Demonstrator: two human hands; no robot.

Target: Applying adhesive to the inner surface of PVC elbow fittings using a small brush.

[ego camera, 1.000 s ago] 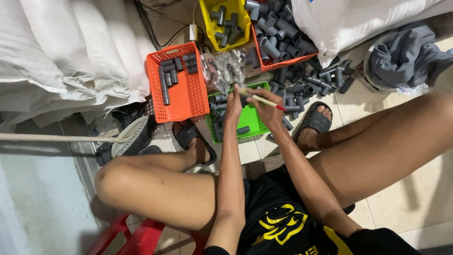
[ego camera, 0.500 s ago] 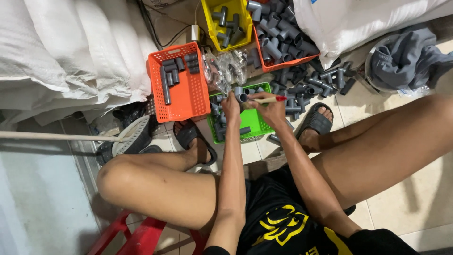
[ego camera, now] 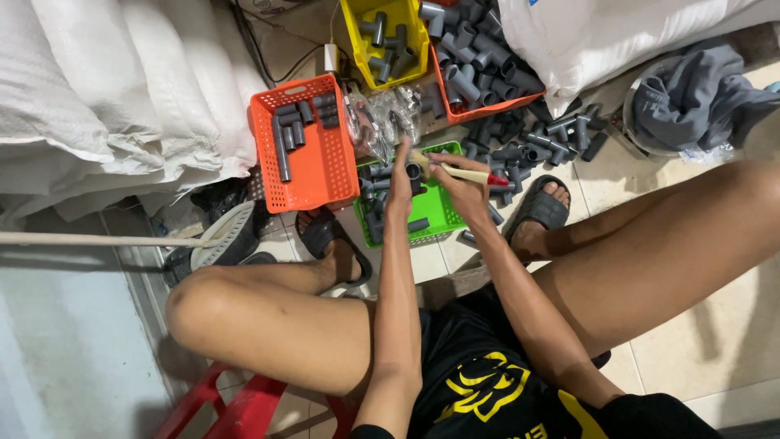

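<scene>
Grey plastic pipe fitting (ego camera: 413,171), short and tubular, sits in the left hand (ego camera: 400,180), fingers wrapped around it; the fitting is held just above the green basket (ego camera: 439,213). Right hand (ego camera: 460,189) is closed on a small brush (ego camera: 463,171) with a pale handle and a red ferrule end; bristle end meets the fitting's open mouth, handle pointing out to the right. Both hands are close together, nearly touching, over the green basket, which holds a few more grey fittings along its left side. Orange basket (ego camera: 315,162) lies just left of it with several long and short grey pieces in its upper part. Yellow basket (ego camera: 391,32) at top, holding grey elbows; beside it a red-orange bin (ego camera: 475,107) heaped with grey fittings, and a loose pile of fittings (ego camera: 543,134) spread on the floor to the right. Clear plastic bags (ego camera: 383,120) lie between the orange and green baskets. White sacks (ego camera: 106,89) stacked at left; another white sack (ego camera: 617,36) at upper right. Person is seated on a red stool (ego camera: 236,402), feet in dark sandals (ego camera: 543,210) on the tile floor.
</scene>
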